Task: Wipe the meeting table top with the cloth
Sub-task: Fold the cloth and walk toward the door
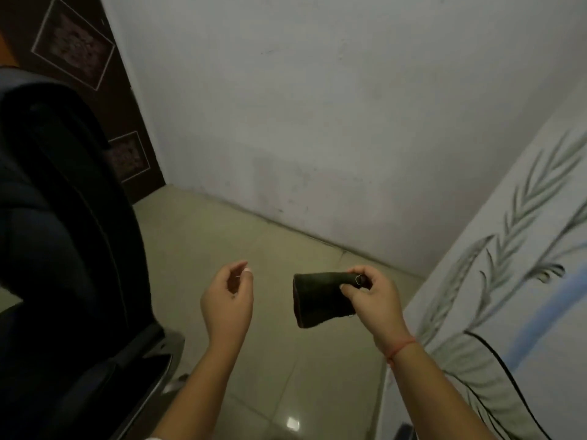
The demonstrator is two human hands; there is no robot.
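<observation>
A dark green folded cloth (319,298) hangs in the air over the floor, pinched at its upper right corner by my right hand (371,300). My left hand (227,300) hovers to the left of the cloth, apart from it, fingers loosely curled and holding nothing. At the right edge runs a surface covered in a white sheet with a grey leaf print (521,281), which may be the table; I cannot tell for sure.
A black office chair (63,249) fills the left side, close to my left arm. A black cable (514,385) lies across the leaf-print covering. Beige tiled floor (254,242) lies below my hands, a pale wall (317,106) ahead, a dark door (79,52) far left.
</observation>
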